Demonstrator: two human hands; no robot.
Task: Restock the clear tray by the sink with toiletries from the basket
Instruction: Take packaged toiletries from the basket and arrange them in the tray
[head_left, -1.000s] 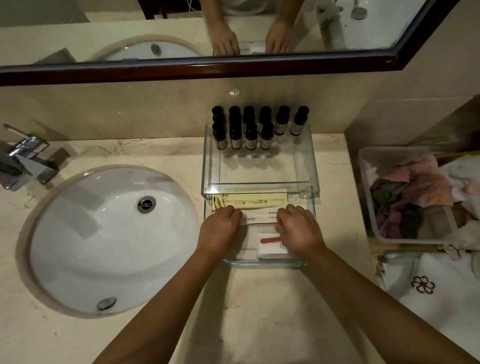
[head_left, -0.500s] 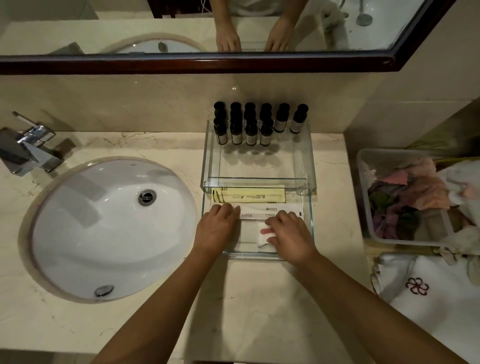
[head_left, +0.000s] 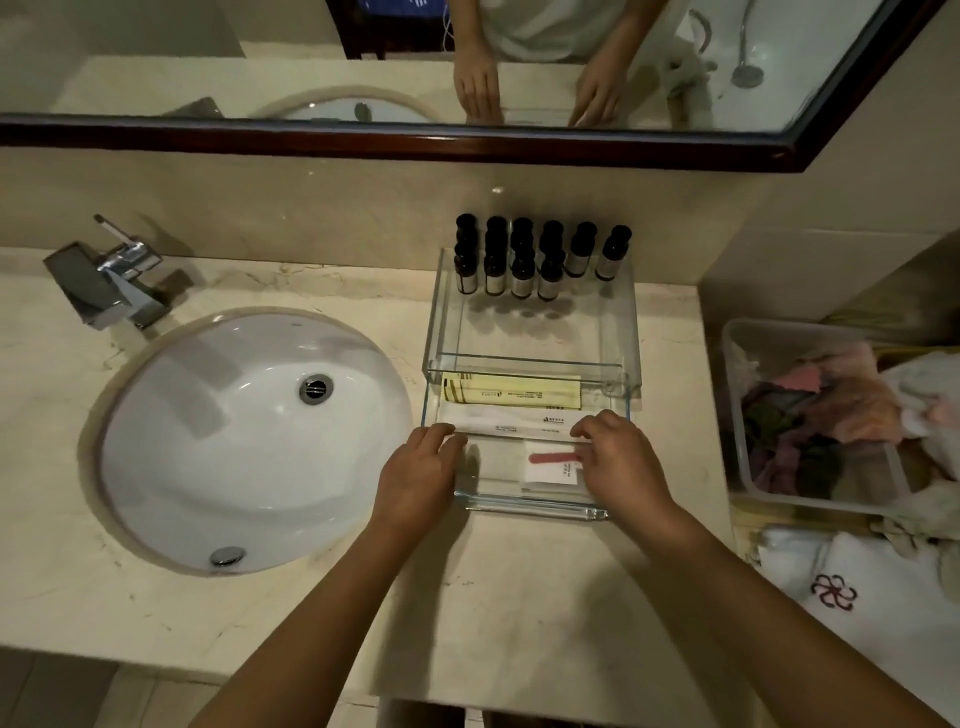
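The clear two-tier tray (head_left: 530, 512) stands right of the sink. Several small dark bottles (head_left: 519, 262) line the back of its upper tier. In the lower tier lie a yellow packet (head_left: 511, 389), a long white packet (head_left: 511, 423) in front of it, and a white sachet with a pink nail file (head_left: 550, 465). My left hand (head_left: 421, 475) rests at the tray's left side, fingertips touching the white packet's left end. My right hand (head_left: 621, 457) touches that packet's right end and partly covers the sachet. Neither hand grips anything. The plastic basket (head_left: 737, 410) sits at the right.
The white sink (head_left: 249, 441) and chrome tap (head_left: 111, 286) lie to the left. The basket holds crumpled pink and dark cloths (head_left: 826, 415). A white towel with an embroidered flower (head_left: 836, 592) lies in front of it. A dark-framed mirror (head_left: 395, 140) runs along the wall.
Both hands have drawn back toward me from the yellow packet. The long white packet now shows in full, and the right hand has slid right, uncovering the nail-file sachet.
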